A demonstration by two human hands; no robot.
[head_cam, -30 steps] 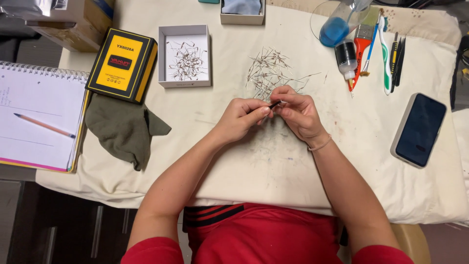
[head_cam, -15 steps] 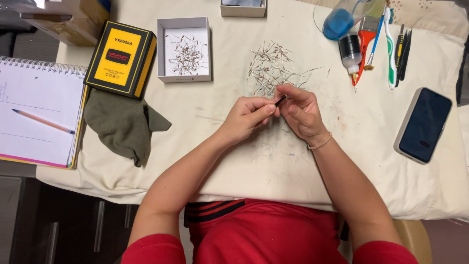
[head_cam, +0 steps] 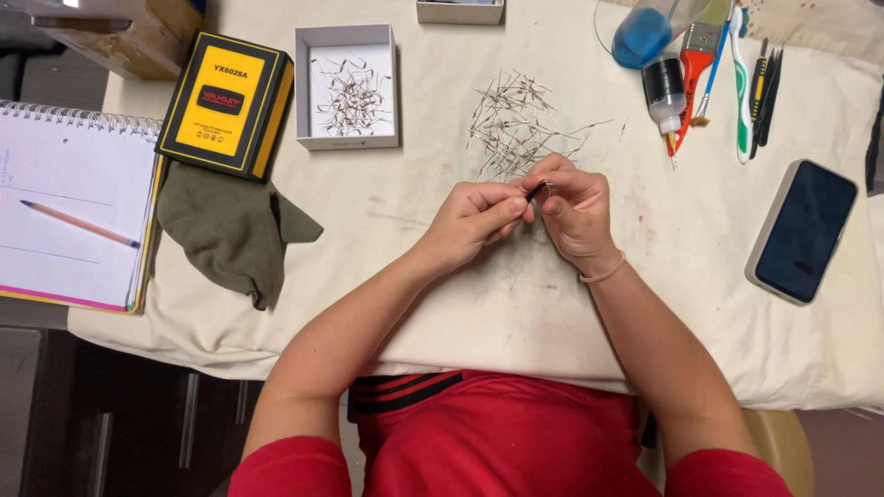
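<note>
My left hand (head_cam: 474,221) and my right hand (head_cam: 573,207) meet at the middle of a cream cloth-covered table (head_cam: 442,304). Together their fingertips pinch a small dark piece with thin wire leads (head_cam: 536,190). Just beyond the hands lies a loose pile of thin-legged electronic parts (head_cam: 516,124). A shallow white box (head_cam: 347,87) further left holds several more of the same parts.
A yellow and black box (head_cam: 224,101) and a green cloth (head_cam: 230,230) lie at the left, beside a spiral notebook (head_cam: 64,212) with a pencil (head_cam: 78,224). At the right are a phone (head_cam: 799,230), brushes (head_cam: 700,64), a small bottle (head_cam: 663,92) and a blue-tinted container (head_cam: 642,35).
The hands stay together on the small part, with only slight finger movement. The view has shifted a little.
</note>
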